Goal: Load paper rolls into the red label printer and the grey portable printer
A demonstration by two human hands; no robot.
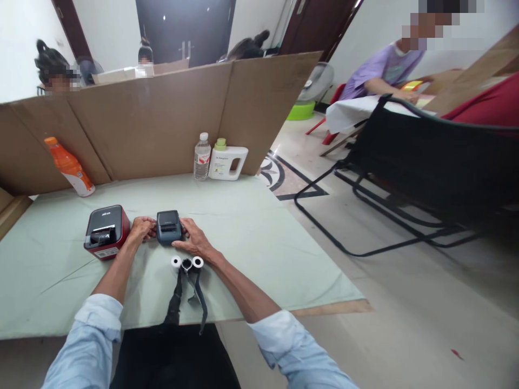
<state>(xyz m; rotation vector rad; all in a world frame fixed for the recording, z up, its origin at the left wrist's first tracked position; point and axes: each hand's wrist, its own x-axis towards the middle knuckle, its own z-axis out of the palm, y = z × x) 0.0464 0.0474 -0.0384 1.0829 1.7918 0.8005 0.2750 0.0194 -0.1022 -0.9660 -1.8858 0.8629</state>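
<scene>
While both hands (141,229) (193,237) flank small printer (168,227), upright.

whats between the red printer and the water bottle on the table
In the head view, the small dark printer sits roughly between the red printer and the water bottle, with the left hand on its side; beyond it only bare green table cover.
</scene>
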